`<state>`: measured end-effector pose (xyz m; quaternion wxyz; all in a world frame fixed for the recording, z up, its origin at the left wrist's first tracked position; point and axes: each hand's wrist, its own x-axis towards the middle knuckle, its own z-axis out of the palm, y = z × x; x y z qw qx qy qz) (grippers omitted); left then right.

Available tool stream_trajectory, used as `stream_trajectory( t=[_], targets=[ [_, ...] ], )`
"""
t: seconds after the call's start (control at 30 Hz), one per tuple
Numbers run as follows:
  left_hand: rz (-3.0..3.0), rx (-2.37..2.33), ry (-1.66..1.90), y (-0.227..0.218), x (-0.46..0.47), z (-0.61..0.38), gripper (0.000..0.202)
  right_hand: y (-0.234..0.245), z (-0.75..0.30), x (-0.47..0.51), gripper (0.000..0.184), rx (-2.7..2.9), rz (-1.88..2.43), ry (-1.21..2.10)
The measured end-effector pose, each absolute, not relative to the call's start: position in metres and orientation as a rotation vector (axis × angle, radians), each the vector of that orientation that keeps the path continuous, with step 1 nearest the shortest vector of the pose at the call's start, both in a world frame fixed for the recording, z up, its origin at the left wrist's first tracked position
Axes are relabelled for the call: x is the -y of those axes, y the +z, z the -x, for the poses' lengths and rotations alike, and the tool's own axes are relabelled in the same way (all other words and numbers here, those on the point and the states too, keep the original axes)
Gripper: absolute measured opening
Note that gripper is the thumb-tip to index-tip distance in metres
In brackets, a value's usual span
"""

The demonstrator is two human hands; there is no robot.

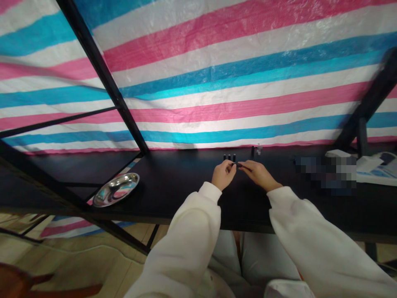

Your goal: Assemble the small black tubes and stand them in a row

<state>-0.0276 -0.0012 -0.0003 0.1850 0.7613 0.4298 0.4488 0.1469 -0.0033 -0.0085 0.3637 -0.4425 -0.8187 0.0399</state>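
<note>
Both my hands meet over the black table [173,186], in white sleeves. My left hand [223,174] is curled, its fingertips pinched on one end of a small dark stick-like object [238,164]. My right hand [259,174] pinches the other end with fingers pressed together. Just behind the hands three small black upright cylinders [229,157] stand in a row. Farther right stand another dark upright piece [252,151] and a small clear item [259,149].
A shiny metal dish [116,189] lies at the table's left front edge. Black frame bars [102,74] slant across the left. A striped pink, blue and white tarp [217,82] hangs behind. White papers and boxes [372,165] sit at the far right.
</note>
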Motion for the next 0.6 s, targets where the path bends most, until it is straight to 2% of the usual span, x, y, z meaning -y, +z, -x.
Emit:
stream_trajectory(
  t=[0.27,0.6],
  targets=[
    [-2.076,-1.275,1.350,0.003,0.002,0.032,0.019,-0.002,-0.150,0.004,0.031,1.823,1.149,-0.036],
    [-2.236,-1.186,1.107,-0.002,0.001,0.027,0.016,0.001,-0.140,0.010,0.034,1.823,1.068,0.463]
  ],
)
